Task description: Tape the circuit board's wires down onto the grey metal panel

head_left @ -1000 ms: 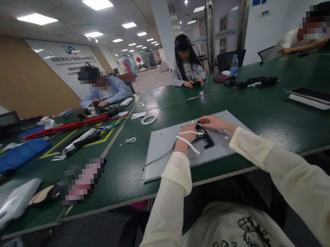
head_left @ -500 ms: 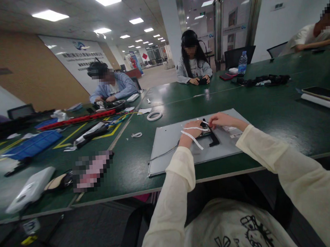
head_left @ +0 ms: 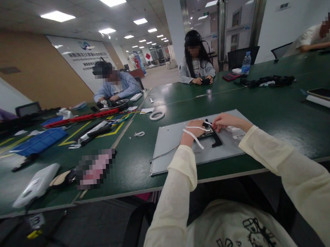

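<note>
A pale grey flat panel lies near the table's front edge. On it sits a black angular frame with a small board-like part in it, half hidden by my fingers. My left hand is closed on the frame's left side, its fingertips out of sight. Narrow white tape strips lie across the back of that hand and wrist. My right hand is at the frame's upper right, finger and thumb pinched on the end of a white strip. A thin cable runs left over the panel.
A white tape roll and a small white loop lie left of the panel. Farther left are a blue tray and a white device. Two people sit across the table. A bottle stands at the back right.
My right hand has shifted slightly right, its fingers a little farther from my left hand. The left hand keeps its place on the frame. The whole view has turned slightly left.
</note>
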Demonstrator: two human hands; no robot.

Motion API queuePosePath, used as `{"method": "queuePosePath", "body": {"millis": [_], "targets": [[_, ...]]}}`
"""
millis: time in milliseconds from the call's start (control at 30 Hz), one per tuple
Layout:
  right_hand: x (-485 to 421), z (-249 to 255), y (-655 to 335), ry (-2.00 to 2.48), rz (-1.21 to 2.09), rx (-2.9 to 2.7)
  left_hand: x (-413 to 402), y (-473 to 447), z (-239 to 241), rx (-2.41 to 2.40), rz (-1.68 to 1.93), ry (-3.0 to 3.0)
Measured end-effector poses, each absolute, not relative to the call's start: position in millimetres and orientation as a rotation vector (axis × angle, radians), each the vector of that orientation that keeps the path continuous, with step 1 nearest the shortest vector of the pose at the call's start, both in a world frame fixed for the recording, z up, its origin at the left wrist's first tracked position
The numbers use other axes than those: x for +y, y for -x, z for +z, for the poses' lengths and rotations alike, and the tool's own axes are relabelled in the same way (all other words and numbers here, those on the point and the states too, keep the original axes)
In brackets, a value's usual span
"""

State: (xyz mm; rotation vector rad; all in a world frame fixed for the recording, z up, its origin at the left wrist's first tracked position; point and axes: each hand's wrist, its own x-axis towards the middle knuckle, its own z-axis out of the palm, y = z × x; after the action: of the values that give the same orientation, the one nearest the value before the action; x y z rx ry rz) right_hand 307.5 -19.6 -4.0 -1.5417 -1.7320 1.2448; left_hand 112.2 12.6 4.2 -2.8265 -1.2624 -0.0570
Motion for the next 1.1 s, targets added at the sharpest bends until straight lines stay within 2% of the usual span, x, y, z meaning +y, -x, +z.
{"method": "queuePosePath", "body": {"millis": [633,833,1000,1100], "targets": [[-32.9,4.9,-301.2,1.603,1.377,-1.345,19.4,-106.6,-6.0,-1.455,-0.099,2.914],[-29.0,1.3,-307.2,1.671,1.372,-1.439,18.2,-106.4,-4.6,-1.509,-0.058,2.927],[-33.5,2.0,-314.7,1.679,1.213,-1.532,17.5,-106.6,-5.9,-1.48,-0.118,2.94],[-41.1,7.1,-312.6,1.552,1.083,-1.616,16.9,-106.4,-5.0,-1.488,-0.299,2.899]]}}
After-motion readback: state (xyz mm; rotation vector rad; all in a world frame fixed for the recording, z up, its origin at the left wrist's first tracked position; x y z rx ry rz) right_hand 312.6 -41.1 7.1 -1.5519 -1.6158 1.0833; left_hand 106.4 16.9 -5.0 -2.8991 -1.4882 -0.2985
